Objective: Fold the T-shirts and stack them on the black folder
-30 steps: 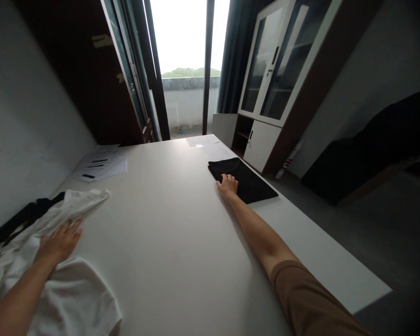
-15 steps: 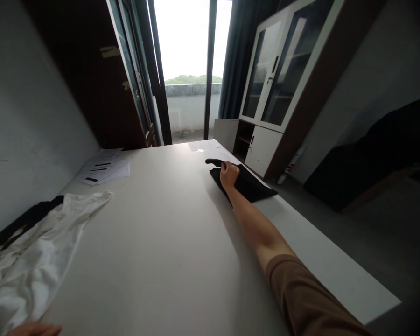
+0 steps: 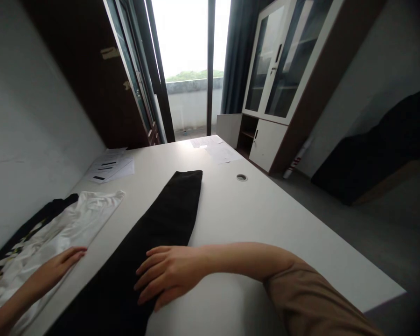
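A pair of black trousers [image 3: 161,219], folded lengthwise, lies on the white table [image 3: 238,219] and runs from the middle down past the bottom edge of the view. My right hand [image 3: 173,273] rests flat on the trousers with its fingers spread. To the left, my left hand [image 3: 65,261] is open, its fingers stretched out, over the edge of a white garment [image 3: 91,210] and beside the trousers. It holds nothing that I can see.
Dark patterned clothing [image 3: 45,219] lies along the wall by the white garment. Printed papers [image 3: 114,165] sit at the far left corner, more sheets [image 3: 220,151] at the far right. A round cable hole [image 3: 242,178] is in the tabletop. Beyond stands a white cabinet [image 3: 268,144].
The black trousers went from a bunched piece at the far right to a long strip nearer me. My right hand let go and came back; my left hand moved forward into view.
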Demonstrator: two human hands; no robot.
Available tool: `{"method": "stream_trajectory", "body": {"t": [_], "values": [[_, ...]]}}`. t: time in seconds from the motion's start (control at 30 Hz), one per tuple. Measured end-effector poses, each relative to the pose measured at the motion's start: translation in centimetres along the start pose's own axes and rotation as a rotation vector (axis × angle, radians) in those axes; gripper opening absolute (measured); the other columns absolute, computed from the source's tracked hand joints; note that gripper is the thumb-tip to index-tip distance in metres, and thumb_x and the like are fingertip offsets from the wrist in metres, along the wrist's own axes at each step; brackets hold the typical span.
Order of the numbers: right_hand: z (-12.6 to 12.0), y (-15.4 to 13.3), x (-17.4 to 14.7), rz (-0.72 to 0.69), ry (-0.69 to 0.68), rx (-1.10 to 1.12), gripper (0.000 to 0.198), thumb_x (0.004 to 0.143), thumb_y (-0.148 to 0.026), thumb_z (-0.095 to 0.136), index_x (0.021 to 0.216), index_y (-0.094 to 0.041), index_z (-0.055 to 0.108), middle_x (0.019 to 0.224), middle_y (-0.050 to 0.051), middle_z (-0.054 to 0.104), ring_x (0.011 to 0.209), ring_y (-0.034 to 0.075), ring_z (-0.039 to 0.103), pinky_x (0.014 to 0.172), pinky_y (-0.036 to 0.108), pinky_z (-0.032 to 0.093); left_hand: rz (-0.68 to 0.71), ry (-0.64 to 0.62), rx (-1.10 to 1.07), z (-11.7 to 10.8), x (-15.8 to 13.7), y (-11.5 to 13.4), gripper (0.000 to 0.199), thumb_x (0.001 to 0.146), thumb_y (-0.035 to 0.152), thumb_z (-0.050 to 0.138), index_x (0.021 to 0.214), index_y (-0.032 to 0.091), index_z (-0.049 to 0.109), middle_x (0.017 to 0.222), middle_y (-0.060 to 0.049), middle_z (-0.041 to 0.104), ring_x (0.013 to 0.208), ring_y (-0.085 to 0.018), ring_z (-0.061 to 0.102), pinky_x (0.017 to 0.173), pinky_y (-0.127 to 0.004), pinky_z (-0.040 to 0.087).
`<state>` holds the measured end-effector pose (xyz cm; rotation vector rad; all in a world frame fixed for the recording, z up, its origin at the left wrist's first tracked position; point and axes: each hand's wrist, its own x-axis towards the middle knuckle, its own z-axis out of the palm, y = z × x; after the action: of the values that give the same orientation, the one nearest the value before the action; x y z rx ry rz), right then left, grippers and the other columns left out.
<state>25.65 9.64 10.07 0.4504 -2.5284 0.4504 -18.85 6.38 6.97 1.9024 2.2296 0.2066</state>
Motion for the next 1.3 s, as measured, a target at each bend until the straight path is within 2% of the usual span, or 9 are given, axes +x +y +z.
{"method": "stream_trajectory", "body": {"t": [0.1,0.27,0.43,0.53,0.63,0.77,1.03,1.2,1.3], "values": [[1.8,0.9,-1.0,0.071,0.010,0.011,0.017,0.101,-0.034,0.064,0.106,-0.020,0.073,0.122,0.006,0.074,0.123,0.015,0.063,0.108,0.026,0.043,0.121,-0.058,-0.167,2.1,2.2,6.6,0.059,0.089,0.062,0.042,0.121,0.022,0.071,0.130,-0.007,0.071,0.123,-0.029,0.064,0.109,-0.041,0.050],[1.5,6.6,-6.6,0.599,0.562,-0.151,0.026,0.102,-0.035,0.054,0.090,-0.018,0.069,0.087,0.008,0.075,0.083,0.018,0.068,0.081,0.031,0.054,0.447,0.046,-0.078,8.6,4.1,20.9,0.054,0.095,0.048,0.049,0.140,0.022,0.061,0.157,-0.011,0.047,0.149,-0.030,0.036,0.125,-0.051,0.026],[0.0,11.9,-13.0,1.167,1.000,-0.136,0.037,0.099,-0.045,0.044,0.082,-0.019,0.066,0.077,0.006,0.073,0.074,0.019,0.069,0.075,0.032,0.054,0.340,-0.016,0.007,12.9,7.6,31.7,0.068,0.096,0.055,0.055,0.157,0.026,0.044,0.171,-0.015,0.019,0.157,-0.042,0.007,0.118,-0.075,0.005],[-0.1,12.9,-14.6,1.247,1.005,-0.135,0.037,0.095,-0.048,0.044,0.084,-0.020,0.066,0.081,0.007,0.074,0.079,0.022,0.071,0.078,0.033,0.054,0.227,-0.046,-0.039,14.0,10.1,34.0,0.066,0.100,0.051,0.045,0.162,0.029,0.034,0.172,-0.014,0.014,0.157,-0.045,0.000,0.114,-0.079,-0.004],[0.2,12.9,-15.0,1.193,0.878,-0.172,0.036,0.095,-0.048,0.047,0.085,-0.022,0.068,0.083,0.006,0.075,0.081,0.022,0.071,0.078,0.034,0.053,0.224,-0.001,-0.062,14.9,11.6,32.5,0.059,0.103,0.036,0.038,0.162,0.031,0.035,0.172,-0.013,0.017,0.157,-0.043,0.004,0.113,-0.080,-0.005],[0.7,12.7,-15.0,1.145,0.806,-0.156,0.034,0.096,-0.047,0.049,0.085,-0.023,0.069,0.083,0.005,0.075,0.080,0.022,0.071,0.074,0.033,0.052,0.130,0.071,0.001,13.6,11.8,25.1,0.057,0.102,0.029,0.039,0.159,0.037,0.038,0.170,-0.007,0.025,0.156,-0.038,0.012,0.117,-0.076,0.005],[1.3,13.1,-14.8,1.106,0.634,-0.136,0.036,0.099,-0.047,0.048,0.082,-0.022,0.067,0.080,0.004,0.073,0.072,0.019,0.066,0.070,0.030,0.047,-0.247,0.179,0.052,2.5,10.2,6.8,0.055,0.100,0.025,0.040,0.155,0.024,0.046,0.159,-0.020,0.042,0.151,-0.043,0.025,0.112,-0.081,0.012],[1.6,12.9,-14.4,1.035,0.506,-0.154,0.033,0.099,-0.042,0.049,0.081,-0.022,0.067,0.079,0.003,0.073,0.072,0.018,0.065,0.070,0.029,0.045,-0.011,0.076,0.019,1.7,5.8,7.4,0.044,0.099,0.030,0.049,0.140,0.022,0.062,0.148,-0.013,0.056,0.139,-0.030,0.047,0.119,-0.051,0.032],[1.6,13.0,-14.4,1.058,0.524,-0.126,0.033,0.098,-0.043,0.049,0.082,-0.022,0.067,0.082,0.004,0.074,0.074,0.019,0.067,0.069,0.028,0.046,0.258,-0.207,-0.087,2.5,0.6,9.3,0.034,0.098,0.041,0.055,0.121,0.025,0.075,0.120,-0.005,0.074,0.107,-0.019,0.067,0.097,-0.026,0.048]]}}
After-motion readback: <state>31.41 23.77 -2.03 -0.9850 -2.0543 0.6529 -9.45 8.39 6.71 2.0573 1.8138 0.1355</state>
